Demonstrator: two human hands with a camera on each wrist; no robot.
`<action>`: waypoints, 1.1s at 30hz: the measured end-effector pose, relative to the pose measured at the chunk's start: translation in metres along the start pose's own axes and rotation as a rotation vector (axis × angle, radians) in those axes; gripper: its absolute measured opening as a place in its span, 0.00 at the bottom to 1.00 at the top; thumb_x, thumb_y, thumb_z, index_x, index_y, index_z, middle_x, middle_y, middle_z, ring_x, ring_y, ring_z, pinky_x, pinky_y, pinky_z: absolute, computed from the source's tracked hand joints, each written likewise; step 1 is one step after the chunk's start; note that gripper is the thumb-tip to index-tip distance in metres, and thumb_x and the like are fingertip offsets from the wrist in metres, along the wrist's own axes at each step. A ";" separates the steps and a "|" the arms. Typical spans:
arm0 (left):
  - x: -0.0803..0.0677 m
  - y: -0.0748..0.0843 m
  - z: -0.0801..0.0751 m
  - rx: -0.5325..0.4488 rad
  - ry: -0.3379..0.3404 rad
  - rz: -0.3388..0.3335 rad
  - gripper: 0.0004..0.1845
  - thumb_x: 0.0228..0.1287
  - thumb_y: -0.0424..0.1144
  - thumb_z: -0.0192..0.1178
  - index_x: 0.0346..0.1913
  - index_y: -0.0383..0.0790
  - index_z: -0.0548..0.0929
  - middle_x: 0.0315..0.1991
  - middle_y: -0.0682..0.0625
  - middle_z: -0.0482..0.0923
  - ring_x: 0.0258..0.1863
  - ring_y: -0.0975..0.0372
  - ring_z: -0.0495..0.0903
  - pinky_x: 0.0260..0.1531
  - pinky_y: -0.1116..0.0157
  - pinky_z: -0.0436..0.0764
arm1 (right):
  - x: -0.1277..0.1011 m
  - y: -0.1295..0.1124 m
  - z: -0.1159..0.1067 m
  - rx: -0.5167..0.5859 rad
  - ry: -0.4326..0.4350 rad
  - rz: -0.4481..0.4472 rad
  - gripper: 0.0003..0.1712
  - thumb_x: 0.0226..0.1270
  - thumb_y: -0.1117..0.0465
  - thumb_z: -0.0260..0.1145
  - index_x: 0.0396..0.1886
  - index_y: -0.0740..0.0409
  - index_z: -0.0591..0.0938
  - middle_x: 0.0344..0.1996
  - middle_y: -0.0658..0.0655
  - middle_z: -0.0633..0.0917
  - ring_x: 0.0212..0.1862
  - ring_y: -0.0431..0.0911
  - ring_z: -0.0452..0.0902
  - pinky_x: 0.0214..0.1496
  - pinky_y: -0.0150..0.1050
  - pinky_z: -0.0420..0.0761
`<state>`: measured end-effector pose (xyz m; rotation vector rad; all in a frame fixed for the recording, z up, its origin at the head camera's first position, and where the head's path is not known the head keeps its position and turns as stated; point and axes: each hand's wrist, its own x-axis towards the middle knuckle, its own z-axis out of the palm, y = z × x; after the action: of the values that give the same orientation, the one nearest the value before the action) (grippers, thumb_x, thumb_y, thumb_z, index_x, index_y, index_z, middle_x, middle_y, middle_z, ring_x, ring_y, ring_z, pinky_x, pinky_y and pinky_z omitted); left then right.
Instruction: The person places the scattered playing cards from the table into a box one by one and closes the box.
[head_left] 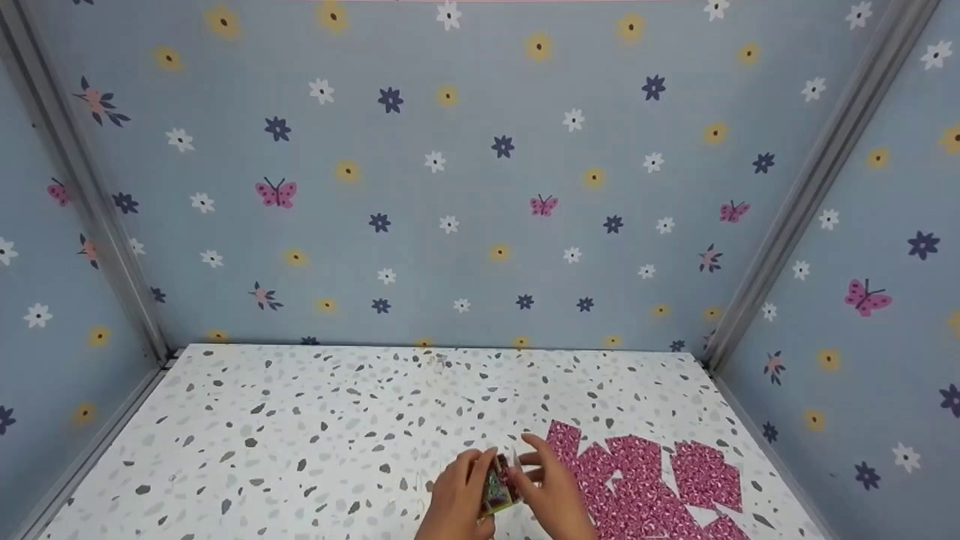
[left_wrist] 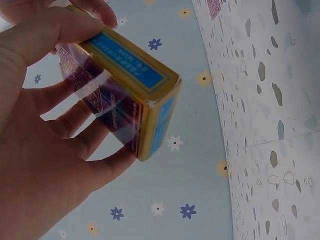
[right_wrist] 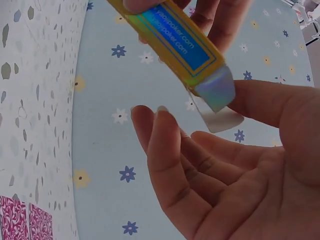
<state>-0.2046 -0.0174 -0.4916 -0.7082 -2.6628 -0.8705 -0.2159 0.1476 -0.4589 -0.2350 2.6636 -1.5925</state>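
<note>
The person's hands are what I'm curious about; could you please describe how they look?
The left hand and right hand are both bare: no gloves, rings or sleeves show. Nail tips are visible on some right-hand fingers.

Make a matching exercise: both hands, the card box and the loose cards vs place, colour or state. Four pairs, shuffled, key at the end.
1. playing-card box
2. pink-patterned playing cards
3. left hand
4. right hand

A. thumb at the open end flap
B. spread over the right part of the speckled tabletop, in the head view
C. grips the box between thumb and fingers
D. gold-edged, with blue label panels

Pairs: 1-D, 2-B, 3-C, 4-A
</note>
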 end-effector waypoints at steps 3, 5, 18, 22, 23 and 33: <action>-0.002 -0.001 -0.003 -0.003 0.005 -0.004 0.40 0.42 0.30 0.65 0.64 0.39 0.64 0.54 0.44 0.67 0.49 0.53 0.72 0.45 0.51 0.76 | -0.001 -0.002 0.000 0.016 0.009 0.007 0.31 0.61 0.61 0.64 0.63 0.63 0.67 0.43 0.64 0.82 0.38 0.48 0.82 0.33 0.39 0.83; -0.003 0.001 -0.006 -0.012 -0.008 -0.020 0.41 0.43 0.31 0.67 0.64 0.40 0.63 0.55 0.45 0.67 0.50 0.53 0.72 0.47 0.49 0.76 | -0.001 -0.003 -0.001 0.022 0.018 0.011 0.30 0.61 0.63 0.64 0.62 0.62 0.68 0.43 0.64 0.82 0.38 0.48 0.82 0.33 0.39 0.83; -0.006 0.002 -0.018 -0.102 -0.078 -0.075 0.41 0.51 0.41 0.68 0.68 0.44 0.60 0.55 0.45 0.71 0.49 0.53 0.75 0.44 0.52 0.78 | -0.006 -0.002 -0.003 0.105 0.012 -0.115 0.20 0.57 0.77 0.59 0.51 0.70 0.76 0.42 0.69 0.82 0.36 0.48 0.81 0.28 0.33 0.83; -0.006 0.002 -0.020 -0.105 -0.103 -0.078 0.41 0.51 0.41 0.69 0.68 0.44 0.60 0.55 0.46 0.72 0.48 0.56 0.76 0.44 0.56 0.78 | -0.005 -0.001 -0.003 0.083 -0.005 -0.101 0.24 0.56 0.78 0.59 0.56 0.67 0.74 0.41 0.68 0.82 0.35 0.47 0.81 0.30 0.31 0.83; -0.007 0.002 -0.020 -0.103 -0.105 -0.079 0.41 0.51 0.41 0.68 0.68 0.45 0.60 0.55 0.47 0.72 0.48 0.56 0.76 0.45 0.56 0.78 | -0.006 -0.001 -0.004 0.077 -0.009 -0.104 0.26 0.56 0.78 0.59 0.57 0.66 0.73 0.41 0.68 0.82 0.35 0.47 0.81 0.30 0.31 0.83; -0.008 0.005 -0.020 -0.080 -0.060 -0.039 0.38 0.51 0.35 0.66 0.67 0.42 0.62 0.56 0.46 0.71 0.52 0.55 0.74 0.50 0.55 0.77 | -0.006 0.002 -0.006 0.037 -0.039 -0.150 0.23 0.58 0.77 0.57 0.56 0.64 0.73 0.38 0.66 0.81 0.26 0.39 0.79 0.24 0.29 0.80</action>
<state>-0.1933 -0.0293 -0.4761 -0.7141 -2.7158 -0.9858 -0.2108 0.1545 -0.4583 -0.4696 2.6415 -1.6564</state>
